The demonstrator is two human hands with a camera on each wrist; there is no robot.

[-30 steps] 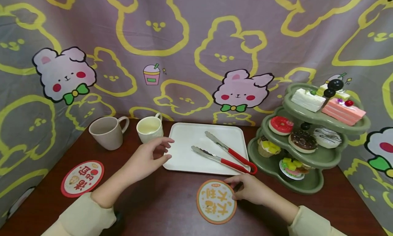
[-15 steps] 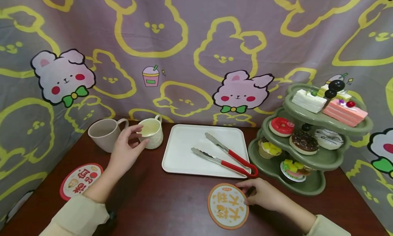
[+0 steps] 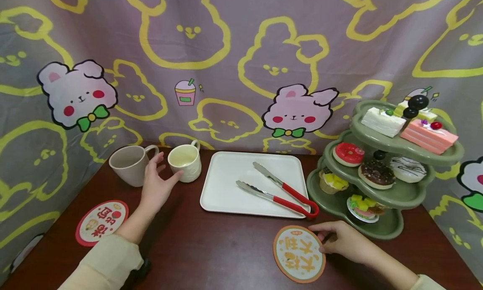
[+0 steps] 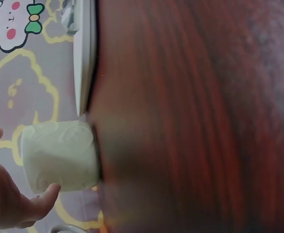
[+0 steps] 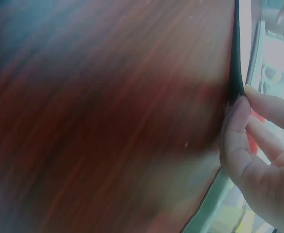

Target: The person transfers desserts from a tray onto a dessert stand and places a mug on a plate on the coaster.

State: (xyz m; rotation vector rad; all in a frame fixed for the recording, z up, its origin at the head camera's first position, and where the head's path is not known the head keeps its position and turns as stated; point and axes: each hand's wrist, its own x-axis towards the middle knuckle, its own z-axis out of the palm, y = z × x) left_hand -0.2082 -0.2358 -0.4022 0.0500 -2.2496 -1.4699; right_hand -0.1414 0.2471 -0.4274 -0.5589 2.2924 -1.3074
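My right hand pinches a round orange-rimmed coaster by its right edge, low over the table's front right. In the right wrist view the coaster appears edge-on between thumb and fingers. My left hand is held with fingers spread, between a taupe mug and a small cream cup. Its thumb points toward the cream cup. From the left wrist view, the thumb overlaps the cup's side; whether they touch I cannot tell.
A white tray bears red-handled tongs, which overhang its front right corner. On the right, a green three-tier stand holds toy cakes and donuts. A red-rimmed coaster lies at left. Patterned cloth hangs behind the table.
My left hand has gone left from beside the tray to the space by the two cups. The coaster has moved right in my right hand's pinch.
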